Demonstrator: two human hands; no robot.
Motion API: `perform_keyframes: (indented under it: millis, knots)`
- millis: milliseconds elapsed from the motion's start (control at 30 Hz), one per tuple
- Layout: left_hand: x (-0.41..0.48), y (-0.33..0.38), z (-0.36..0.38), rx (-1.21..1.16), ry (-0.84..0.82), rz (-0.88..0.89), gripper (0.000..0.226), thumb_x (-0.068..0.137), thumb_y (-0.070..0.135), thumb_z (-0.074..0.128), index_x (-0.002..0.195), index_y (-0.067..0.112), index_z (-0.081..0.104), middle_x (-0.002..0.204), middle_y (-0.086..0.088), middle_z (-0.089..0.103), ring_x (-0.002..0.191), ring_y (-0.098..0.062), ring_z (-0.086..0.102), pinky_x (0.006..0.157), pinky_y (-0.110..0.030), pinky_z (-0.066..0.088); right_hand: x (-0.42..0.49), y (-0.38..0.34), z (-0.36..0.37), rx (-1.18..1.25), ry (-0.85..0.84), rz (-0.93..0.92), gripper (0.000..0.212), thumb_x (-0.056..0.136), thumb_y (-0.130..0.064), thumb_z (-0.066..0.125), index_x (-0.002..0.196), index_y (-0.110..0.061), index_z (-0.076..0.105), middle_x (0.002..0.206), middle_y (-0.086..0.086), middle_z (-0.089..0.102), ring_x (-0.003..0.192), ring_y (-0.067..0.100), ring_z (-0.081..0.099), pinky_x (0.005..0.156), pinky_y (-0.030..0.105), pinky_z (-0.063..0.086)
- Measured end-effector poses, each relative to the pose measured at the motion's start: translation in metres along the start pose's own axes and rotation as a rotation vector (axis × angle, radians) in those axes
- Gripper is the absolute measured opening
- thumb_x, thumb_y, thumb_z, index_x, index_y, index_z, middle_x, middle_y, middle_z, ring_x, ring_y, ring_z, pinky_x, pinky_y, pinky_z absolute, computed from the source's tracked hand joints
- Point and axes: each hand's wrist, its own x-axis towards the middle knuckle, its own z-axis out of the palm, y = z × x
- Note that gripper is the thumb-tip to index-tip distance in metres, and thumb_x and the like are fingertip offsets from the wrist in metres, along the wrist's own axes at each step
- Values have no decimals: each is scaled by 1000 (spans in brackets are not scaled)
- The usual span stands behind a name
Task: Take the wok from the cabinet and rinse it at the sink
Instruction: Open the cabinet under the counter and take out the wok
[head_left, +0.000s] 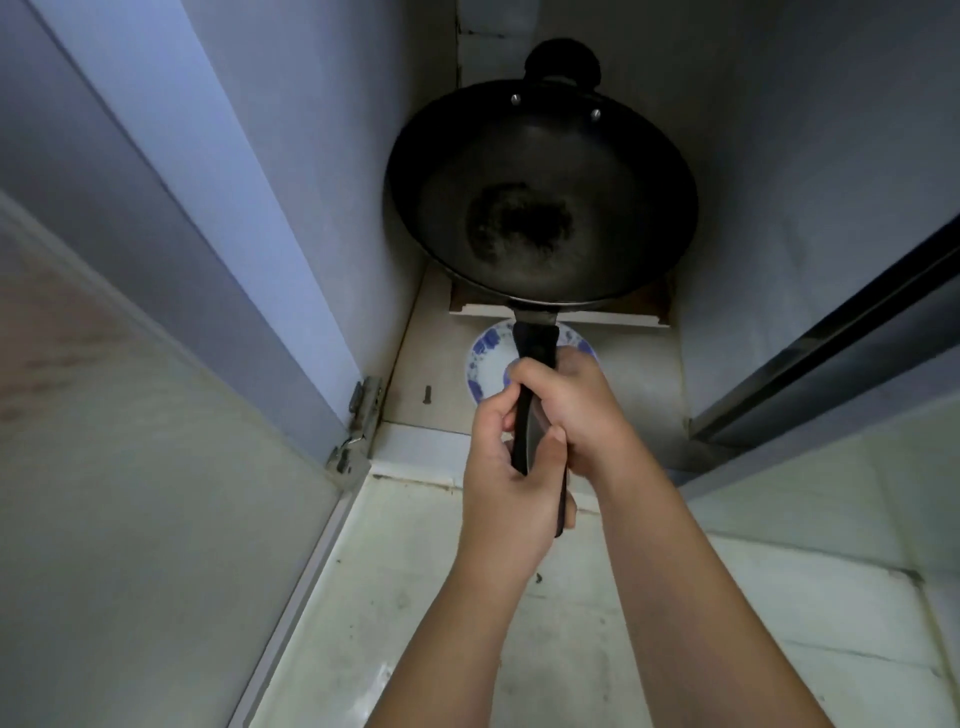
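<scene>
A large black wok (540, 197) with a small loop handle at its far rim is held inside the open low cabinet (332, 156), bowl facing up. Its long black handle (535, 358) points toward me. My left hand (506, 483) grips the near end of the handle. My right hand (569, 405) wraps the handle just ahead of it. Both hands touch each other. No sink is in view.
A blue-and-white plate (488, 358) lies on the cabinet floor under the handle. The left cabinet door (130, 415) stands open with its hinge (358, 426) near the floor; a dark-edged door (831, 332) is open on the right. Pale floor tiles (415, 623) lie below.
</scene>
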Motion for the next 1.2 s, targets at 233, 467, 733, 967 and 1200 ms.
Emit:
perform_keyframes:
  millis: [233, 467, 733, 967, 1200]
  knots:
    - [-80, 41, -1, -58, 34, -125, 35, 93, 6, 48, 106, 38, 46, 67, 0, 57, 34, -13, 42, 35, -20, 35, -79, -33, 2, -75, 4, 72, 17, 81, 2, 51, 68, -6, 45, 49, 8, 47, 35, 14, 54, 41, 25, 48]
    - [-152, 85, -13, -26, 56, -220, 31, 93, 3, 48, 110, 30, 46, 60, 5, 57, 32, -11, 41, 34, -19, 35, -152, -60, 15, -85, -21, 217, 10, 81, 2, 50, 73, -4, 49, 52, 12, 48, 36, 15, 56, 39, 23, 47]
    - [-217, 122, -26, 66, 78, -292, 29, 87, 19, 55, 98, 46, 49, 80, -7, 57, 57, -20, 51, 48, -28, 40, -219, -80, 27, -129, -20, 324, 6, 76, -2, 51, 74, -7, 51, 65, 17, 43, 45, 24, 52, 48, 31, 47]
    - [-270, 148, -39, 70, 61, -353, 35, 93, 5, 49, 92, 40, 48, 61, -5, 53, 34, -15, 42, 36, -20, 35, -274, -88, 39, -123, -2, 375, 7, 67, -13, 52, 69, -8, 48, 65, 14, 42, 56, 27, 48, 60, 40, 44]
    - [-319, 154, -52, 111, 47, -375, 34, 93, 4, 49, 96, 38, 50, 61, -3, 53, 35, -12, 42, 37, -21, 35, -322, -77, 47, -121, 22, 383, 15, 61, -19, 53, 68, -7, 46, 66, 15, 42, 61, 27, 47, 60, 43, 44]
